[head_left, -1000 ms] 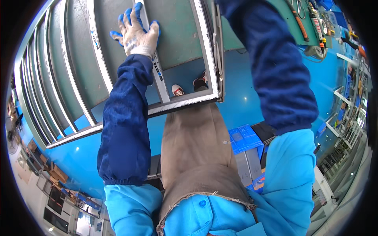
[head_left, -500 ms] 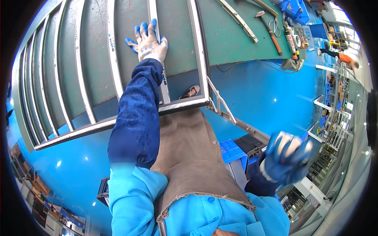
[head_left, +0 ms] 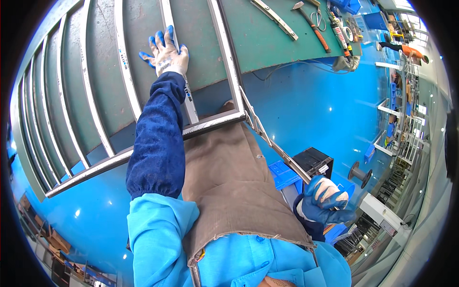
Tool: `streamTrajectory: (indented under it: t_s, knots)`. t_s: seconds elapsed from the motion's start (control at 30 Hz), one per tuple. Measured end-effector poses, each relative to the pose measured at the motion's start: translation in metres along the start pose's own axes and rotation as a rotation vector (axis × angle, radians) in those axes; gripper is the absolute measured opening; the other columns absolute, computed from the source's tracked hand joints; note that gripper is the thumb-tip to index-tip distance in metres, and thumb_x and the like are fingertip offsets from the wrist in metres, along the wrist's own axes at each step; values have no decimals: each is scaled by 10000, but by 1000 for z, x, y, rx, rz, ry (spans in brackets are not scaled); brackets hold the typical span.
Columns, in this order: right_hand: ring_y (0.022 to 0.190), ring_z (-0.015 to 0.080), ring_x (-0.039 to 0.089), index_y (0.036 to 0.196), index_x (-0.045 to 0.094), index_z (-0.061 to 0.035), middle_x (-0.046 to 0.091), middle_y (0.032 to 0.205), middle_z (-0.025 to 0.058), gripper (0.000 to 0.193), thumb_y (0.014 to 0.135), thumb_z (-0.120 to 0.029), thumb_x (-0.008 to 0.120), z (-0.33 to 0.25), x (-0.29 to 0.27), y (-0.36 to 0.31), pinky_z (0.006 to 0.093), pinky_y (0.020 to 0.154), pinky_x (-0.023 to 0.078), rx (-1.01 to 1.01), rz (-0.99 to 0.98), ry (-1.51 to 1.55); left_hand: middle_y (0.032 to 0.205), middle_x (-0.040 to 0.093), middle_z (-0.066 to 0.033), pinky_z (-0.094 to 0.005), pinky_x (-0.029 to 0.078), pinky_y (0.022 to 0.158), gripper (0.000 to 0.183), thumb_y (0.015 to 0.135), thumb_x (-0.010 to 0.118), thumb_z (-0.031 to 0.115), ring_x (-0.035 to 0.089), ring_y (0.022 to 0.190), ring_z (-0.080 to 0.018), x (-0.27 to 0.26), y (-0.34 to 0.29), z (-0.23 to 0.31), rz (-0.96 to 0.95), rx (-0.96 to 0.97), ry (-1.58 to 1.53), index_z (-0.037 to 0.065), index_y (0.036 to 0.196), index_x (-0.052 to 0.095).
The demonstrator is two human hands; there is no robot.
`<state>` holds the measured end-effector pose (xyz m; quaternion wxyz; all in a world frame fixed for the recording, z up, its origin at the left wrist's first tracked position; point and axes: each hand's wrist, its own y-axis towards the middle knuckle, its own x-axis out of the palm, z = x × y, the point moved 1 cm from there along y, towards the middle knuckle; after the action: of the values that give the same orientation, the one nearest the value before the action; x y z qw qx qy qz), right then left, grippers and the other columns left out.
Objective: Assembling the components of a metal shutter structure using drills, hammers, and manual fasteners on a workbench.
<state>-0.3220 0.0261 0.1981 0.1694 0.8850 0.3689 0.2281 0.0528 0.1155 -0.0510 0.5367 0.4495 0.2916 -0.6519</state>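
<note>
A large barred metal frame (head_left: 213, 125), whitish on its edges, lies on the green-topped table (head_left: 201, 48) and overhangs its near edge. My left hand (head_left: 167, 57), in a white glove with blue fingertips, rests on one of the frame's slats (head_left: 190, 105), fingers spread. From the frame's near right corner a thin slotted metal bar (head_left: 282, 152) slants down toward me. Its lower end meets my right hand (head_left: 326, 198), in a blue and white glove, whose fingers are curled around it. The palm side of that grip is hidden.
Toward the table's right side lie a hammer (head_left: 313, 28), a metal strip (head_left: 275, 19) and a sealant tube (head_left: 338, 33). Beside my right hand stand a black crate (head_left: 313, 161) and blue bins (head_left: 282, 174). A cable reel (head_left: 359, 174) sits on the blue floor.
My right hand has moved down and slightly left, its fingers now closed on the bar. The bar points more steeply downward. My left hand stays on the slat as the view shifts.
</note>
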Motion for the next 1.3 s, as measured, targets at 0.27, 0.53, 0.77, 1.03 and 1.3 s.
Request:
streamTrajectory:
  t_s: [0.27,0.53,0.77,1.03,1.3]
  knots:
    - [400,144,409,729,469,-47,451,541,54,608,939,-612,395,17,27,49,271,353,295,-1,-125,-56,1532,282,-97,-624,-23,1119,686,840,574,378,187,1441,-298,6,-2,-2,24,-6,19,350,1456,274]
    - [398,122,369,657,425,-81,418,534,39,596,941,-604,408,18,52,87,252,347,239,161,-287,-321,1524,289,-96,-637,-2,1116,683,842,568,382,197,1438,-291,2,4,5,26,-24,26,361,1455,267]
    - [464,183,460,832,524,-4,505,581,94,625,909,-621,456,33,20,65,301,417,360,-74,-103,119,1508,313,-84,-631,10,1119,697,822,583,399,218,1428,-289,0,1,5,25,-36,46,360,1449,282]
    - [501,196,471,851,530,2,510,592,102,628,894,-623,483,34,18,61,309,453,371,-45,-9,112,1515,308,-89,-629,10,1120,713,815,575,421,201,1434,-299,3,4,-5,40,-25,49,346,1460,282]
    - [429,170,449,827,551,38,481,552,73,760,897,-695,363,45,27,61,276,368,376,-52,17,16,1522,305,-96,-632,6,1118,690,816,550,463,198,1436,-307,10,9,-9,64,5,36,340,1452,311]
